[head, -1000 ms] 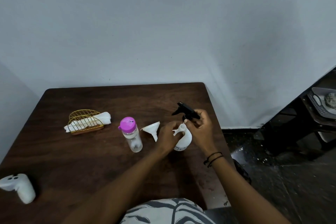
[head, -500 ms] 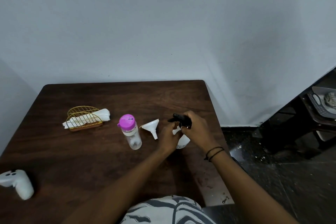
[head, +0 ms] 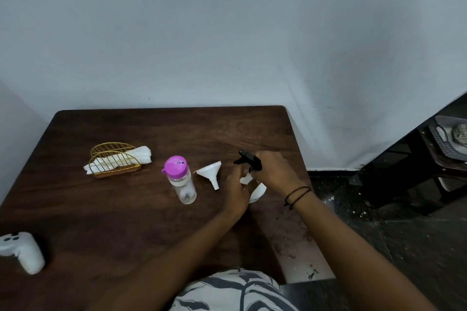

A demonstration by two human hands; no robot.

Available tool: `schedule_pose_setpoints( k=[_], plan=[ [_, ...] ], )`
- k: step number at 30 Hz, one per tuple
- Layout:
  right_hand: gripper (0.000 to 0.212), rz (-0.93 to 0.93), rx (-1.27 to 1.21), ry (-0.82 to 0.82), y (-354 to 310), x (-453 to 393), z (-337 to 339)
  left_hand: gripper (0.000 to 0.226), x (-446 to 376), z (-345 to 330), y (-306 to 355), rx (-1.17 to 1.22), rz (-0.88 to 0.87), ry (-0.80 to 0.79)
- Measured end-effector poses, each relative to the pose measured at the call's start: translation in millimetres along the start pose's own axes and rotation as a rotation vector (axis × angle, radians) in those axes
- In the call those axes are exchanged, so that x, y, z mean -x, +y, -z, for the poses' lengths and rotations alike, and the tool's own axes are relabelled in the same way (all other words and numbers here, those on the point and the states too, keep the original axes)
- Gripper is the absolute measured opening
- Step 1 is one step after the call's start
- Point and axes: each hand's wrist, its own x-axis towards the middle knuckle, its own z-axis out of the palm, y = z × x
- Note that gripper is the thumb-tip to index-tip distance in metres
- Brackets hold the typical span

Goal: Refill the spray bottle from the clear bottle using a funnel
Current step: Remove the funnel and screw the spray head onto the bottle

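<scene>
While both hands work at the spray bottle [head: 257,192] near the right edge of the table [head: 126,209], everything else lies to its left. Farthest left, near the front corner, sits a white controller [head: 22,251]. Well left of the spray bottle and farther back stands a gold wire holder [head: 115,161] with a white cloth [head: 141,155] tucked through it. Nearer, the clear bottle [head: 183,183] stands upright with its pink cap [head: 176,167] on. Between it and the spray bottle the white funnel [head: 211,175] lies on its side, spout toward the person. The left hand [head: 236,189] curls round the white body of the spray bottle, hiding most of it. Above it, the right hand [head: 274,173] grips the black sprayer head [head: 249,161], fingers wrapped round it, nozzle pointing left. Whether the head is screwed on or free is hidden by the fingers.
</scene>
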Motion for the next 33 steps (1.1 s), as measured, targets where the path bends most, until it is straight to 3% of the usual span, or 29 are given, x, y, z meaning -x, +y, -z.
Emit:
schedule_pose_setpoints(
  k=[9, 13, 15, 18, 23, 27, 33],
  plan=[
    [0.059, 0.047, 0.197, 0.193, -3, 9, -18, 0.041, -4, -5, -14, -0.033, -0.067, 0.05],
    [0.084, 0.06, 0.261, 0.326, -5, 16, -33, 0.018, -4, -6, -18, -0.057, -0.156, 0.05],
    [0.08, 0.09, 0.285, 0.342, -3, 19, -38, 0.007, -5, -5, -23, -0.086, -0.206, 0.036],
    [0.079, 0.131, 0.181, 0.306, -1, 23, -39, 0.023, -6, -3, -23, -0.101, -0.274, 0.016],
    [0.091, 0.197, 0.033, 0.205, 1, 23, -27, 0.022, -6, -2, -20, -0.071, -0.346, -0.003],
    [0.086, 0.189, -0.032, 0.227, 6, 24, -25, 0.017, -4, 0, -23, -0.134, -0.343, -0.018],
    [0.086, 0.2, -0.071, 0.319, 16, 24, -35, 0.042, -5, -1, -11, -0.197, -0.192, 0.014]
  ],
)
